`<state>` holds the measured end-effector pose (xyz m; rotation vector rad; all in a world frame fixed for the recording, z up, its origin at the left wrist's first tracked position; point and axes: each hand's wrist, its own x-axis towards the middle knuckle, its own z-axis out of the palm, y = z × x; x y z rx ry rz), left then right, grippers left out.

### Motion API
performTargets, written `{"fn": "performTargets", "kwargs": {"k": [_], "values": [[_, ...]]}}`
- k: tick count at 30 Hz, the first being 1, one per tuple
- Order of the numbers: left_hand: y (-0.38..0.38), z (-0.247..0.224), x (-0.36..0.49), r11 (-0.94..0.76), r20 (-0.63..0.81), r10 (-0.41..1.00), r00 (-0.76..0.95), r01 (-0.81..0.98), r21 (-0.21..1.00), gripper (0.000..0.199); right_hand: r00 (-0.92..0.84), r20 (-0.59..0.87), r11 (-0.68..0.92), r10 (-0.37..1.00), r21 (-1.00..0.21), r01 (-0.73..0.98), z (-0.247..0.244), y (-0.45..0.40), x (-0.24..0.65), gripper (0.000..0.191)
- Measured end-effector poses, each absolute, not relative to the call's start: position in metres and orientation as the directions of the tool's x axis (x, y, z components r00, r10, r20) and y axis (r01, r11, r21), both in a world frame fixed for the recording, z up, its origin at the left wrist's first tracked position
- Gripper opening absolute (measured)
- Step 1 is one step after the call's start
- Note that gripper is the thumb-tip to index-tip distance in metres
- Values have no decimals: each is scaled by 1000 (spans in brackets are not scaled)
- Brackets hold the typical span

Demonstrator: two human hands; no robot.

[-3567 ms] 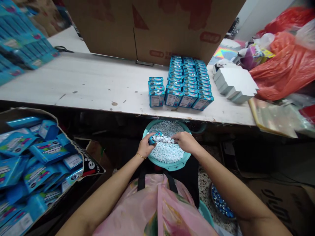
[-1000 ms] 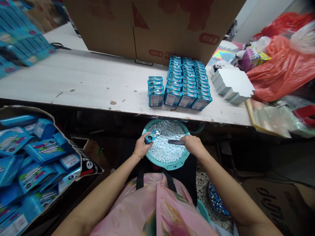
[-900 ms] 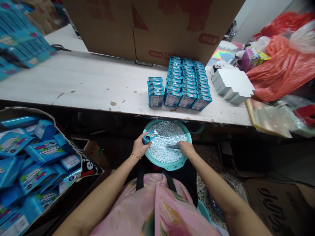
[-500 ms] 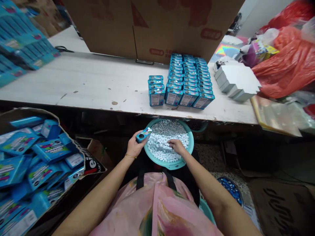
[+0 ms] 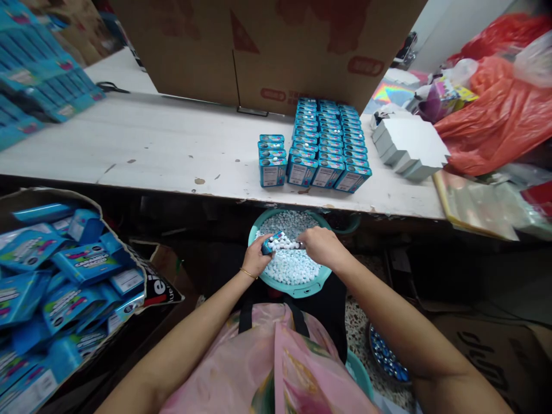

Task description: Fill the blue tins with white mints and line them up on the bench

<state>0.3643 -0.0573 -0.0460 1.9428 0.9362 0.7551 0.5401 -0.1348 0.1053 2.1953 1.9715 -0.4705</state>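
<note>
Left hand (image 5: 255,259): fingers closed round a blue tin (image 5: 268,245). Right hand (image 5: 322,246): fingers grip a metal strip (image 5: 301,246), white pellets (image 5: 282,245) heaped on it just beyond them. Tilting would spill them into the teal basin (image 5: 302,290).

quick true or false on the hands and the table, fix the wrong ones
1. The left hand holds a blue tin. True.
2. The right hand is over the basin. True.
3. The basin is red. False: it is teal and full of white pellets.
4. The tins on the table lie in a loose heap. False: they stand in neat rows.
</note>
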Motion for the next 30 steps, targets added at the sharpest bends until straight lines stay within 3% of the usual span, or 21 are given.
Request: {"fn": "performTargets", "kwargs": {"k": [3, 8, 17, 22, 26, 30], "values": [[-59, -48, 366, -381, 161, 823, 545, 319, 868, 48, 85, -362, -82, 928, 25, 996, 120, -130, 525, 29], [-57, -53, 365, -358, 163, 832, 531, 288, 888, 48, 62, -327, -45, 943, 61, 997, 133, -133, 518, 29], [-57, -45, 345, -247, 165, 851, 499, 102, 964, 48, 230, -237, -254, 944, -72, 965, 115, -174, 572, 35], [-57, -46, 360, -241, 166, 860, 483, 98, 966, 46, 325, -245, -363, 913, -129, 923, 89, -187, 586, 34], [-56, -42, 370, -383, 260, 783, 565, 108, 918, 40, 347, -219, -389, 912, -190, 902, 70, -192, 587, 33], [-52, -41, 368, -516, 271, 761, 589, 296, 804, 46, 357, -278, -416, 892, -190, 889, 50, -192, 584, 32]]}}
